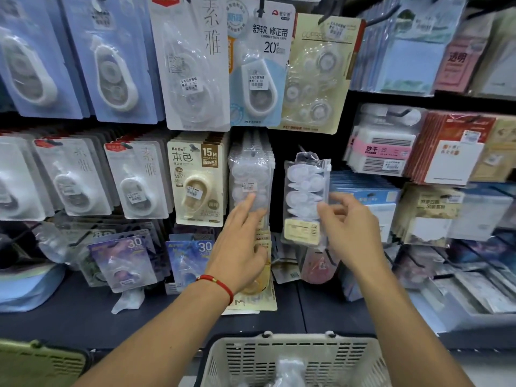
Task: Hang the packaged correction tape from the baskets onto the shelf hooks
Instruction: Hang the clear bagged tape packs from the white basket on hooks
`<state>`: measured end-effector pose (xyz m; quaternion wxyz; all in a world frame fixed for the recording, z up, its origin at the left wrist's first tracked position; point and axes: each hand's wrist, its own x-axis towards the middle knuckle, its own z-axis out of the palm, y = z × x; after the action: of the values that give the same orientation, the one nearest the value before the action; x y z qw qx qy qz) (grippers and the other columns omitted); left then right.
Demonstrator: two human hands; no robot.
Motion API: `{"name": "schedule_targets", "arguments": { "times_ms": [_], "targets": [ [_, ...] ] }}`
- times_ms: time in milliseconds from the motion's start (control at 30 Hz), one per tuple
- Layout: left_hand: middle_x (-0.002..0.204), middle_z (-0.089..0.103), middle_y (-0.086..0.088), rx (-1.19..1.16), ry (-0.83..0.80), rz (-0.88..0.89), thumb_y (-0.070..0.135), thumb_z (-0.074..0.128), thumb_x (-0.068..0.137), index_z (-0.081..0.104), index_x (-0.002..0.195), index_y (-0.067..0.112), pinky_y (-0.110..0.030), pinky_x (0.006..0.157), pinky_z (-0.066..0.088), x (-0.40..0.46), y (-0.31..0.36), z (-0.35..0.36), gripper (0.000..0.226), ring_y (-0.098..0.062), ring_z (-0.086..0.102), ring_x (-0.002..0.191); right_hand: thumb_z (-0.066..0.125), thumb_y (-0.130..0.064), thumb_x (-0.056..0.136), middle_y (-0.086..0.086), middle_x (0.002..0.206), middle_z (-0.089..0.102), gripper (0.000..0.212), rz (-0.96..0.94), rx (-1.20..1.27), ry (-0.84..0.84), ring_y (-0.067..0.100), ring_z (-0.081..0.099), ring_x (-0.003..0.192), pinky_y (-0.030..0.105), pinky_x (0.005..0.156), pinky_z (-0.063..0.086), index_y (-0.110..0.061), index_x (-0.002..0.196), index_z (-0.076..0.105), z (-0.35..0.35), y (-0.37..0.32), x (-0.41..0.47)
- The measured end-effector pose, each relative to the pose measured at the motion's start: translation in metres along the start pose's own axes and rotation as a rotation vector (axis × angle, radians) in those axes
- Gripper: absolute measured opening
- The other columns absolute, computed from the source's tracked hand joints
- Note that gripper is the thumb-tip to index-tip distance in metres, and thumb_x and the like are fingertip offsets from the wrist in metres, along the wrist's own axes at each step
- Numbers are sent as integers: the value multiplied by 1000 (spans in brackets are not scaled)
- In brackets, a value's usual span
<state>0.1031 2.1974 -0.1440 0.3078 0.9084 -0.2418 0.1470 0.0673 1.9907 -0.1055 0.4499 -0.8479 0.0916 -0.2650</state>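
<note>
Item: clear soft-plastic pack of correction tape (305,199), several white teardrop dispensers stacked inside, cream printed card at its foot, punched hang tab at its 12 o'clock edge. It is hanging upright in front of the shelf gap, at about 1 o'clock from the basket (293,356).

Handling, as judged: light, film slippery and crinkly, body limp between the hard dispensers. It is best pinched at a side edge near the middle, keeping the tab free for the hook.

Right hand (349,227): gripping the pack's 3 o'clock edge, fingers curled round it.

Left hand (240,247): fingers extended, pressing flat against the row of like packs (250,177) already hanging at 9 o'clock of the held one; a red cord is circling its wrist.

Basket: cream slotted plastic, rigid, with more clear-wrapped stock lying inside.
</note>
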Motion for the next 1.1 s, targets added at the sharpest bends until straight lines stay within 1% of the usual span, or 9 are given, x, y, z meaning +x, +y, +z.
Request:
{"name": "schedule_targets", "arguments": {
  "times_ms": [167, 300, 433, 533, 667, 767, 867, 933, 1100],
  "targets": [
    [134, 60, -3, -132, 10, -4, 1, 59, 88, 63, 132, 15, -23, 107, 35, -11, 27, 5, 46, -22, 53, 129, 69, -23, 98, -5, 100, 74, 19, 98, -299, -168, 17, 72, 96, 31, 88, 52, -22, 117, 69, -26, 57, -40],
    [130, 61, -2, -59, -143, 98, 9, 56, 89, 62, 129, 19, -39, 105, 43, -35, 50, 21, 42, -24, 52, 127, 68, -12, 97, 1, 95, 76, 9, 227, -483, -363, 19, 72, 95, 34, 90, 55, -12, 103, 75, -56, 108, -73],
    [132, 58, 1, 111, -304, 60, 16, 56, 92, 58, 132, 23, -34, 103, 39, -80, 42, 49, 41, -24, 48, 128, 58, -26, 102, 13, 122, 67, 18, 229, -900, -679, 32, 63, 119, 38, 96, 49, -10, 109, 60, -75, 153, -90],
    [144, 48, 3, 241, -468, -92, 19, 55, 94, 50, 140, 27, -38, 108, 41, -119, 12, 79, 48, -22, 39, 138, 51, -42, 105, 14, 142, 47, 46, 182, -1117, -798, 33, 49, 135, 38, 107, 42, -12, 139, 45, -78, 197, -102],
    [166, 23, -11, 460, -414, -426, 32, 69, 87, 35, 155, 23, -51, 121, 28, -177, -36, 109, 77, -34, 18, 155, 47, -46, 108, 23, 162, 24, 85, 328, -1002, -692, 42, 37, 147, 45, 116, 37, 1, 163, 3, -72, 259, -127],
    [156, 38, -24, 335, -298, -777, 24, 79, 81, 27, 160, 13, -60, 111, 41, -210, -66, 122, 95, -47, 39, 141, 53, -39, 108, 27, 166, 20, 92, 413, -815, -682, 45, 47, 142, 48, 109, 45, -1, 164, -9, -68, 297, -149],
    [117, 67, -25, 129, -255, -1017, 24, 80, 84, 42, 138, 9, -54, 87, 56, -218, -78, 133, 67, -46, 66, 102, 57, -31, 106, 24, 167, 25, 90, 372, -716, -682, 48, 58, 128, 50, 98, 52, -9, 166, -7, -74, 320, -159],
    [99, 68, -19, 147, -253, -1046, 33, 77, 87, 44, 112, 15, -49, 80, 57, -213, -76, 136, 45, -42, 67, 88, 61, -29, 104, 22, 165, 31, 90, 353, -683, -674, 49, 56, 130, 53, 102, 50, -11, 166, -2, -82, 327, -155],
    [99, 64, -16, 92, -244, -1058, 42, 68, 90, 42, 105, 17, -42, 78, 47, -201, -44, 162, 39, -40, 63, 90, 61, -37, 103, 20, 160, 42, 86, 357, -789, -653, 52, 61, 120, 56, 96, 51, -15, 164, 4, -116, 336, -143]
  ]
}}
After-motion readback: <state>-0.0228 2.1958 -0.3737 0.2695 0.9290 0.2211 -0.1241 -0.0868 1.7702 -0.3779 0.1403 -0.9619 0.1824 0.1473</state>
